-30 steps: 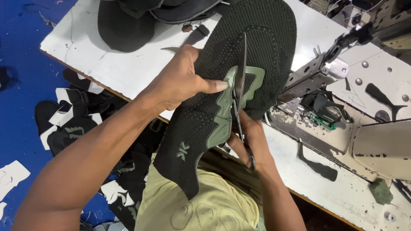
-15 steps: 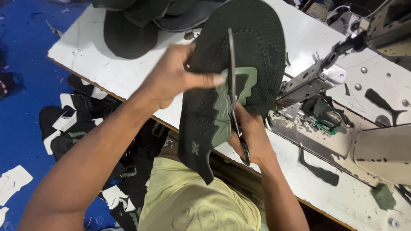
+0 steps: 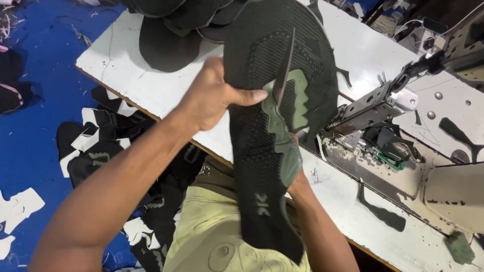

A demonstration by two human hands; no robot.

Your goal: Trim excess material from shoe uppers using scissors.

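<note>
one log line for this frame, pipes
left hand grips dark knit shoe upper | right hand hidden behind it | scissors blade at green overlay

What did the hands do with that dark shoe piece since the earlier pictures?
The scissors slid up along the dark knit shoe upper, their tips now nearer its top edge. The right hand slipped almost wholly behind the piece. The left hand kept its pinch on the left edge; the sewing machine and white table stayed put.
</note>
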